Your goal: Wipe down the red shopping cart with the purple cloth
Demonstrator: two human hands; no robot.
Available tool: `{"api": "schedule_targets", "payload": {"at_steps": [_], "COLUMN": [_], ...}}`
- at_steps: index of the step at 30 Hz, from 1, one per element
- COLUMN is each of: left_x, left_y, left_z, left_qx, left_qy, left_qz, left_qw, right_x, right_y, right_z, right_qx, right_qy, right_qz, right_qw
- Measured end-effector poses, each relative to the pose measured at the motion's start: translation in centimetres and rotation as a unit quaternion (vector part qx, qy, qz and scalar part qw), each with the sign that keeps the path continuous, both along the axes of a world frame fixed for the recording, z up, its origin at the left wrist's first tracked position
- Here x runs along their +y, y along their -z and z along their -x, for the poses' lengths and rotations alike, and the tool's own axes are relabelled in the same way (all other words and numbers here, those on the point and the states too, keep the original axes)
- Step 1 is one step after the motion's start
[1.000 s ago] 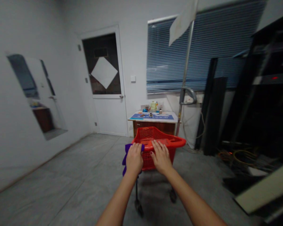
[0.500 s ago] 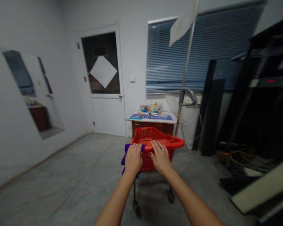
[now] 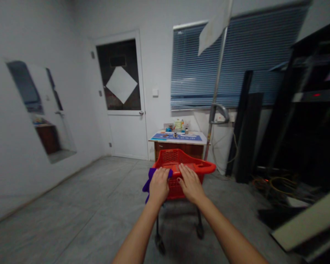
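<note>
A red plastic shopping cart on dark wheeled legs stands right in front of me. My left hand presses a purple cloth against the left part of the cart's handle, its fingers wrapped over the cloth. The cloth hangs down left of that hand. My right hand rests on the handle a little to the right, fingers stretched forward and thumb apart, with nothing held in it.
Beyond the cart, a brown cabinet bears a blue-and-white sheet and small items. A white door is behind on the left, a mirror on the left wall. Cables, dark racks and a pale board are at the right.
Both hands have shifted slightly to the right along the handle, and the purple cloth has moved right with my left hand. The cart has hardly moved.
</note>
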State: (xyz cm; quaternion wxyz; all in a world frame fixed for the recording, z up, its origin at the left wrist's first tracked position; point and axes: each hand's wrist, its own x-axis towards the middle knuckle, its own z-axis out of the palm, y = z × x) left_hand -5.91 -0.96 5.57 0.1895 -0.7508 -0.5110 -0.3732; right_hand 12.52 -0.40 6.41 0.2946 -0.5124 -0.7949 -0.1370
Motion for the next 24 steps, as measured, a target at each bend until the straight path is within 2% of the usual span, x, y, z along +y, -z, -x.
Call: {"api": "schedule_targets", "payload": {"at_steps": [3,5,8,12,15,19,22,24], "left_x": [-0.2,-0.3,-0.1,0.4,0.5,0.3,0.1,0.2], "left_y": [0.3,0.3,0.0,-0.7,-1.2,-1.1,-0.6,-0.3], "left_z": [1.0,1.0,-0.1,-2.6,-3.4,-1.5,0.4,0.8], "left_qx": [-0.014,-0.026,-0.039,-0.045,-0.041,-0.024,-0.016,-0.015], "left_qy": [-0.017,-0.028,-0.032,0.003,0.029,0.04,0.016,0.003], "left_qz": [-0.004,-0.002,0.007,0.021,0.026,0.022,0.019,0.015], "left_qw": [1.0,0.999,0.999,0.999,0.998,0.999,1.0,1.0], "right_x": [0.6,0.9,0.8,0.5,0.4,0.2,0.1,0.1], "right_y": [0.3,0.6,1.1,1.5,1.3,0.8,0.9,1.2], "right_z": [-1.6,-2.0,-1.5,-0.3,-0.4,-1.3,-1.4,-1.0], "right_qx": [0.016,0.008,0.017,0.028,0.024,0.017,0.023,0.029], "right_qy": [0.03,0.016,0.023,0.033,0.027,0.021,0.025,0.028], "right_qz": [-0.014,-0.019,-0.031,-0.047,-0.042,-0.034,-0.035,-0.042], "right_qw": [0.999,1.0,0.999,0.998,0.998,0.999,0.999,0.998]}}
